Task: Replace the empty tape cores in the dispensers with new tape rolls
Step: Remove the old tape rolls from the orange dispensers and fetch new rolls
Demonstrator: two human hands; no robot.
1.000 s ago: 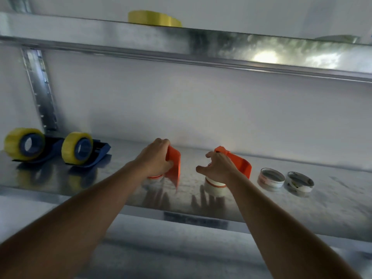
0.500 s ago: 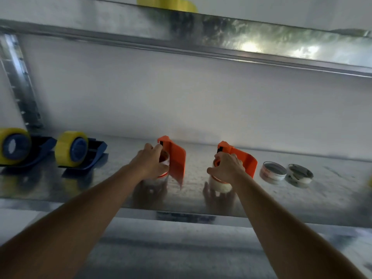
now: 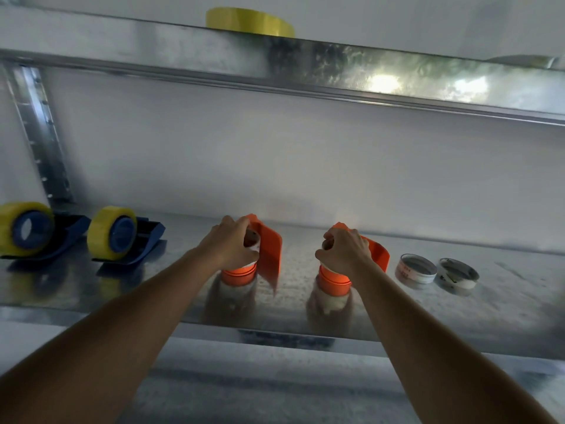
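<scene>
Both hands are down on the dispensers. The left hand (image 3: 230, 244) has its grip curled over the top of the left orange dispenser (image 3: 265, 250), fingers wrapped round the white empty core (image 3: 254, 245) seated on the hub, thumb down at the front; the orange hub rim shows just beneath the palm. The right hand (image 3: 345, 248) mirrors it: grip closed in a pinch on the top of the core in the right orange dispenser (image 3: 373, 250), knuckles up, the core itself almost wholly hidden under the fingers, so how much of it is clasped I cannot tell. Each dispenser's flat orange plate stands just to the right of the grip on it. Both dispensers stand on the metal shelf (image 3: 504, 307), side by side and apart, their reflections smeared on the shiny surface below the hands.

Out to the right of the right-hand grip, two loose empty cores (image 3: 416, 268) lie flat on the shelf, just beside each other. Well off to the left of the left-hand grip, two blue dispensers (image 3: 143, 240) sit loaded with yellow tape rolls (image 3: 104, 232). Above both grips, on the upper shelf (image 3: 153, 41), a yellow tape roll (image 3: 249, 25) lies flat.
</scene>
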